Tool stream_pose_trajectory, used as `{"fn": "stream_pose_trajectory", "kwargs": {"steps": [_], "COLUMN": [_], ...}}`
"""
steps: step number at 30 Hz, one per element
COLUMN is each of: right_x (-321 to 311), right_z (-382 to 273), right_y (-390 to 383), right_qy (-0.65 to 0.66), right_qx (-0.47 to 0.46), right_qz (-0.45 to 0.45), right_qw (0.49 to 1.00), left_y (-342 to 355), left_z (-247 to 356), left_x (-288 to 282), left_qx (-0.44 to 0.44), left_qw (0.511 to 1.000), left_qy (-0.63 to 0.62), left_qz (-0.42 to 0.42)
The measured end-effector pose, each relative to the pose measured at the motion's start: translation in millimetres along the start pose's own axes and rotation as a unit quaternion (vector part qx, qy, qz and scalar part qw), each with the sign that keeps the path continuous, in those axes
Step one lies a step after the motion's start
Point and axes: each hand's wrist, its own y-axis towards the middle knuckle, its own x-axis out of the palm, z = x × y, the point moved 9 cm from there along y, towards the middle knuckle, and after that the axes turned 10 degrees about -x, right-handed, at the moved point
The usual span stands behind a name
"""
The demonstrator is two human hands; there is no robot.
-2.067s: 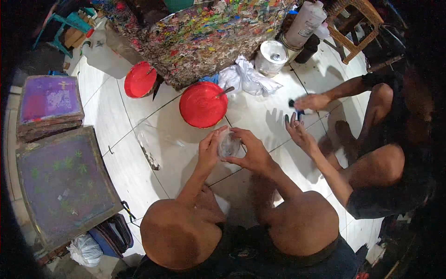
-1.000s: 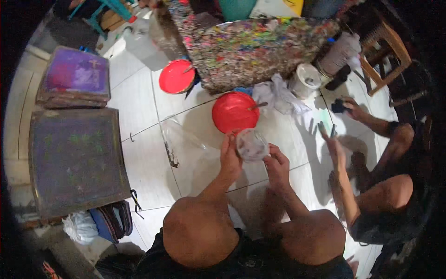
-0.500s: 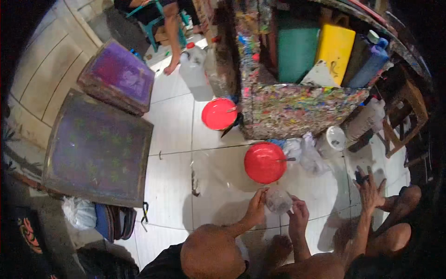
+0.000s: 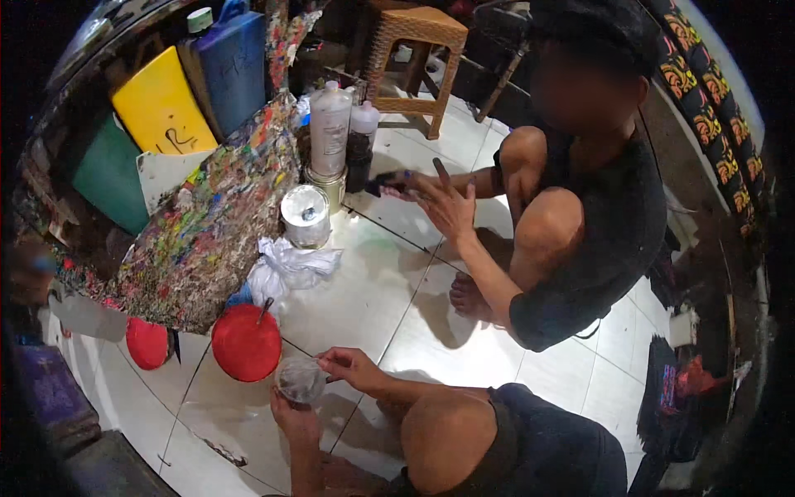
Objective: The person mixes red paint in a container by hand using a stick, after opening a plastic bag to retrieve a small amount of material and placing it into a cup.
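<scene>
1. Clear container [image 4: 301,380] is held up near the red bowl [image 4: 247,344].
2. Its lower side is clasped by the left hand [image 4: 297,420], forearm upright.
3. Its edge is seemingly pinched by the right hand [image 4: 352,369], forearm extended leftward.

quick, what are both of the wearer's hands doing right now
Left hand: holding the clear round container from below.
Right hand: fingers bent at the container's rim; whether it grips cannot be told.

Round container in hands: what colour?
The round container looks translucent greyish-white; head view shows it best.
</scene>
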Motion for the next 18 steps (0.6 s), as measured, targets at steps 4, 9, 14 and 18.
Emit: {"fn": "stream_pose_trajectory", "kwargs": {"steps": [4, 9, 14, 18], "right_x": [-2.8, 8.0, -7.4, 4.7], "right_z": [4.6, 6.0, -1.7, -37.5], "right_y": [-1.2, 4.9, 3.5, 5.1], "right_qy": [-0.014, -0.12, -0.239, -0.197], "right_qx": [-0.012, -0.063, -0.051, -0.114], "right_qz": [0.004, -0.023, 0.005, -0.014], "right_qw": [1.0, 0.99, 0.97, 0.974], "left_y": [1.8, -0.6, -6.4, -13.6], "left_z": [-11.2, -14.9, -8.5, -1.7], "left_x": [-1.8, -19.2, 2.9, 28.9], "left_qx": [-0.041, -0.043, -0.04, -0.038], "left_qw": [0.999, 0.999, 0.995, 0.998], "left_qy": [-0.007, -0.013, 0.021, 0.023], "left_qz": [-0.003, 0.03, 0.086, 0.049]}}
